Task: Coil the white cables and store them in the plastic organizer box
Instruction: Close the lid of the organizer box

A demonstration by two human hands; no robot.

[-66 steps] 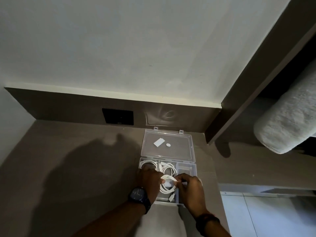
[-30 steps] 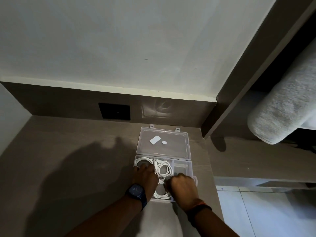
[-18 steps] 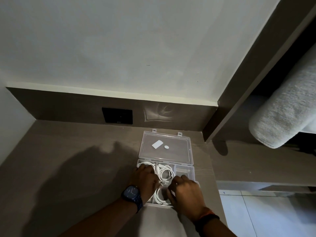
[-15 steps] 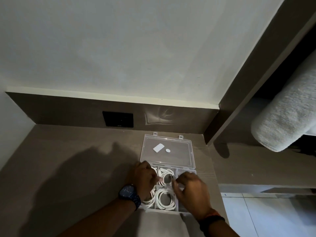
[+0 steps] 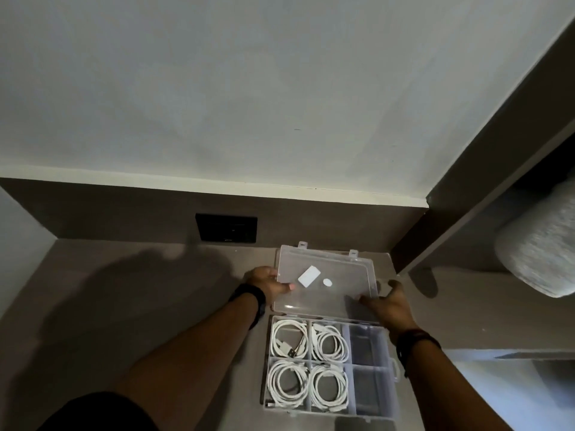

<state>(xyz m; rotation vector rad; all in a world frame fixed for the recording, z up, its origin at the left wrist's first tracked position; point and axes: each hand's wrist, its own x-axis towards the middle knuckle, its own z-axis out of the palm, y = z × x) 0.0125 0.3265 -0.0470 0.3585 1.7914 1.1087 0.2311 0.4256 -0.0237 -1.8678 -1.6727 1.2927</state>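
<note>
A clear plastic organizer box [image 5: 390, 371] lies open on the brown counter, divided into several compartments. Coiled white cables [image 5: 308, 362] fill the left and middle compartments; the two right ones hold nothing. Its transparent lid [image 5: 339, 293] stands raised behind, with a white label and a round sticker on it. My left hand [image 5: 269, 283] grips the lid's left edge. My right hand [image 5: 389, 303] holds the lid's right edge, thumb on the inner face.
A black wall socket [image 5: 226, 227] sits on the dark backsplash behind the box. A dark shelf post [image 5: 435, 231] rises at the right, with a grey rolled towel [image 5: 541, 250] beyond it. The counter's right edge drops to a pale floor [image 5: 513, 396].
Both hands have left the cables in the compartments and moved back to the lid's two sides. The box now sits lower in view, with all its coils showing.
</note>
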